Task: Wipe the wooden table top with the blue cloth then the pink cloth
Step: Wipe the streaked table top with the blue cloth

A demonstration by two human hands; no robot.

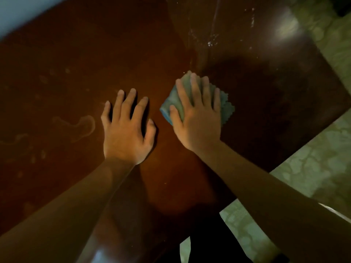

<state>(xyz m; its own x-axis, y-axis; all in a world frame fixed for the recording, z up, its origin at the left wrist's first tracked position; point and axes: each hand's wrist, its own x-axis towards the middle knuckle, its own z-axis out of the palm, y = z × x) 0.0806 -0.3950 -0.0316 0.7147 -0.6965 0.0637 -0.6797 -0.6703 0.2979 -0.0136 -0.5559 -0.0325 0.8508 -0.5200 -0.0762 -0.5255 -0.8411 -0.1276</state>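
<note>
The dark reddish-brown wooden table top [76,54] fills most of the view. My right hand [197,114] lies flat on a folded blue cloth [227,105], pressing it onto the wood near the table's middle. The cloth shows around my fingers and thumb. My left hand [127,128] rests flat on the bare wood just left of the cloth, fingers spread, holding nothing. No pink cloth is in view.
Wet streaks and droplets [210,40] glisten on the far part of the table. Faint dried smears [81,126] mark the wood at the left. The table's right edge meets a green patterned floor [313,168]. A bright light reflection [286,29] sits at upper right.
</note>
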